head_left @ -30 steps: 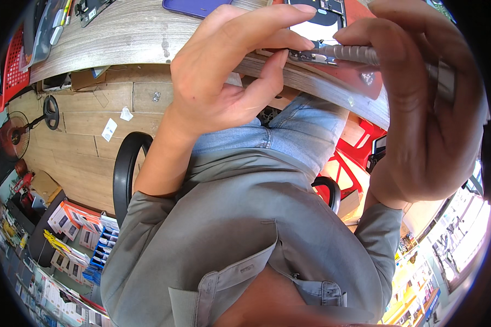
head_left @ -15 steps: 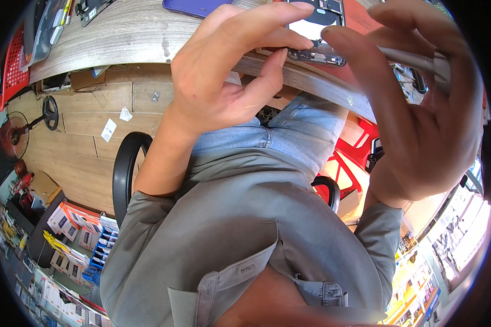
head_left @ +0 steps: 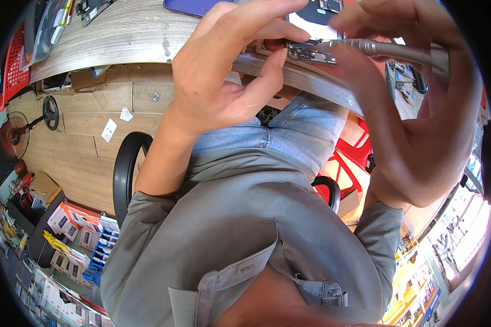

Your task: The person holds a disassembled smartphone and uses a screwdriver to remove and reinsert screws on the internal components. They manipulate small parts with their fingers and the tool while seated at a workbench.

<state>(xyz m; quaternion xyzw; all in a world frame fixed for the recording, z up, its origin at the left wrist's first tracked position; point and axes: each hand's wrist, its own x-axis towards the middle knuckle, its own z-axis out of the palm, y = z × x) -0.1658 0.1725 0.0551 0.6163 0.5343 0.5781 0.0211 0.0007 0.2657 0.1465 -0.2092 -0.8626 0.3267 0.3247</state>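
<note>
"While both hands crowded the edge of the bench, what was the biggest thing around them?"

"The grey wooden bench (head_left: 120,46), spread beyond the left hand (head_left: 218,79) and out to its left. Next came the opened phone (head_left: 324,30), lying between the fingertips of both hands."

"And which step was in hand?"

"I judged it fine work at the phone's near end, with a tool aimed at the small parts there. The next move seemed to call for a steady tip and light pressure."

"How did the hands stand?"

"The left was loosely curved, its thumb and fingertips parted at the phone's near left corner; whether they pinched it, I could not tell. The right hand (head_left: 425,131) was bent round a slim grey tool (head_left: 398,51), its foremost fingers blurred."

"And the smallest thing?"

"The tool's tip (head_left: 326,47), just right of the left fingertips. Whether it touched anything, I couldn't make out."
</note>
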